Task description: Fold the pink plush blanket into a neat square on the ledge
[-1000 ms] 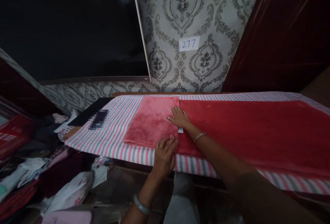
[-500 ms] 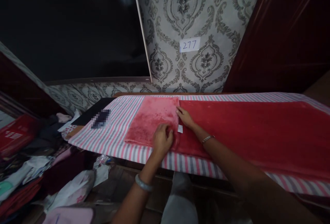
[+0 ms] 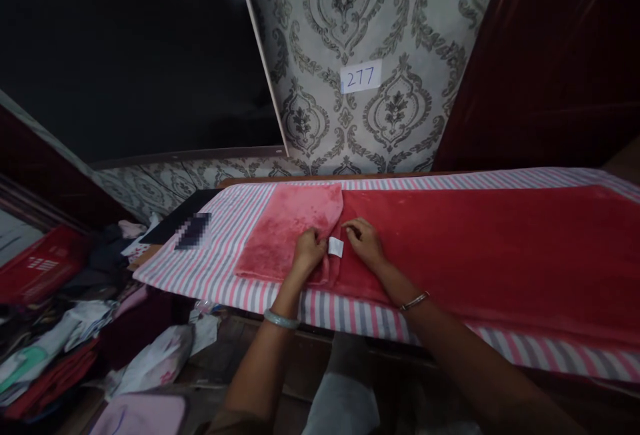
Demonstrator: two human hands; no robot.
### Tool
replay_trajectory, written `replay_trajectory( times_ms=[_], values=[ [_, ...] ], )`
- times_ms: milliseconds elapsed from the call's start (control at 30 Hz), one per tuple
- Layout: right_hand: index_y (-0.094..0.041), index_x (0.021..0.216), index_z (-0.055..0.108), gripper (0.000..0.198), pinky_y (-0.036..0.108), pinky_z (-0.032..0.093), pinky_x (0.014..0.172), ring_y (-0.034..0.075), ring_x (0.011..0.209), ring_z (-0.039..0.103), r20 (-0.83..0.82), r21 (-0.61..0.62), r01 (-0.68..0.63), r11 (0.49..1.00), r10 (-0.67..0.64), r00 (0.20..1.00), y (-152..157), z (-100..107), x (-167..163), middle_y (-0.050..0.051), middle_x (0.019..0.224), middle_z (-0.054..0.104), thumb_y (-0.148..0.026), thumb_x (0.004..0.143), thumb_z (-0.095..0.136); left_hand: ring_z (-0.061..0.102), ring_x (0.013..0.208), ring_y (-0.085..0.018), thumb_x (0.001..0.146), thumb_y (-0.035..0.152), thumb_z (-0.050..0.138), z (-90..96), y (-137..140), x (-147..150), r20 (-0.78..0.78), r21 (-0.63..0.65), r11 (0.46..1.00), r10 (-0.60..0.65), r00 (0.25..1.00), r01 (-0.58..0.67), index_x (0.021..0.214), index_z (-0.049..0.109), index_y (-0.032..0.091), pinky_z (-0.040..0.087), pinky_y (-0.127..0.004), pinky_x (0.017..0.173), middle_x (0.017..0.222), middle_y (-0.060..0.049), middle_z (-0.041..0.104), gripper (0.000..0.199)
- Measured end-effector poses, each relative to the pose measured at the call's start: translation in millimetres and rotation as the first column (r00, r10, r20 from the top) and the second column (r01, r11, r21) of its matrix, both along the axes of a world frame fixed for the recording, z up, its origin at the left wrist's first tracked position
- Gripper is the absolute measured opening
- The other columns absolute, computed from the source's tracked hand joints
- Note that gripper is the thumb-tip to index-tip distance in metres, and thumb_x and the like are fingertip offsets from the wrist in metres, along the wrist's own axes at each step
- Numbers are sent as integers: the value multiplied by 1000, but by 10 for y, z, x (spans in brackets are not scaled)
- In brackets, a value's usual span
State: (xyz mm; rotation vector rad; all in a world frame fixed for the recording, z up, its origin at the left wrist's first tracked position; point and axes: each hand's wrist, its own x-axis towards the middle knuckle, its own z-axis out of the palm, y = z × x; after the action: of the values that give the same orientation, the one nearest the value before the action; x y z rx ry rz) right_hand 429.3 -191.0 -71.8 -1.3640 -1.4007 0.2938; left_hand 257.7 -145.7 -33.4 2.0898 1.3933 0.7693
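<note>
A red plush blanket point(image 3: 475, 248) lies lengthwise on a striped cloth, with its left end folded over into a lighter pink-red panel point(image 3: 295, 215). My left hand point(image 3: 309, 248) pinches the free edge of that panel, which is lifted and bunched a little there. Beside the left fingertips, a small white label point(image 3: 335, 247) sticks out from the edge. Just right of the label, my right hand point(image 3: 366, 240) hovers close over the red part. Its fingers are loosely curled, a gap showing between thumb and forefinger, and nothing visible is in them.
The pink, grey and white striped cloth point(image 3: 215, 248) covers the table. A pixelated dark object point(image 3: 194, 231) lies at its left. Behind stand a large black screen point(image 3: 140, 55) and a patterned wall with a "277" paper point(image 3: 361, 77). Clothes and bags point(image 3: 155, 358) are heaped at lower left.
My right hand has come off the panel's edge and moved nearer to me. My left hand has closed on the edge, whose middle and label are now pulled slightly left. The view has shifted slightly.
</note>
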Motion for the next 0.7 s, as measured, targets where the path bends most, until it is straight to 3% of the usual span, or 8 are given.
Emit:
replay_trajectory(
  times_ms=[100,200,267,367,467,567,700],
  values=[
    [-23,90,72,24,35,50,81,21,84,61,28,59,-50,997,49,998,-68,84,-48,6,89,66,-21,87,49,50,63,-14,73,22,64,-2,70,-68,206,-97,995,-15,978,35,68,59,18,37,-25,64,63,2,56,8],
    [-23,92,73,24,37,48,89,22,95,61,133,82,-167,982,156,979,-156,127,-103,7,96,68,-18,87,50,50,64,-13,74,32,64,-7,98,-138,348,-155,983,-44,936,104,70,60,17,39,-24,63,64,2,56,16],
    [-23,99,73,25,38,47,93,23,101,60,191,33,-191,981,182,965,-206,117,-136,8,104,68,-16,87,52,51,66,-13,74,37,66,-11,101,-176,428,-184,973,-48,903,139,73,61,17,41,-24,64,65,2,57,21],
    [-20,108,71,26,37,47,91,23,100,59,214,-79,-113,990,127,969,-232,68,-164,9,104,67,-18,88,55,53,67,-14,71,41,72,-26,88,-203,496,-233,962,-7,868,141,72,60,17,42,-25,64,65,2,58,27],
    [-19,95,72,15,33,46,83,21,90,58,204,-155,-56,986,87,975,-194,29,-165,6,92,64,-20,83,63,51,65,-12,68,41,76,-45,65,-215,576,-272,950,32,817,155,71,60,17,41,-24,62,64,4,56,29],
    [-18,76,67,2,28,43,74,17,78,55,67,-197,-73,978,88,994,-127,24,-150,2,82,62,-18,75,69,48,59,-10,62,40,80,-46,52,-250,653,-320,926,63,755,199,69,60,17,39,-23,57,62,5,55,31],
    [-17,64,62,14,25,38,61,14,62,51,-67,-243,-135,960,122,990,-51,61,-156,-1,66,60,-19,78,63,50,54,-10,56,39,84,-18,64,-322,710,-389,886,113,695,252,66,59,18,40,-24,54,59,5,56,35]
  ],
)
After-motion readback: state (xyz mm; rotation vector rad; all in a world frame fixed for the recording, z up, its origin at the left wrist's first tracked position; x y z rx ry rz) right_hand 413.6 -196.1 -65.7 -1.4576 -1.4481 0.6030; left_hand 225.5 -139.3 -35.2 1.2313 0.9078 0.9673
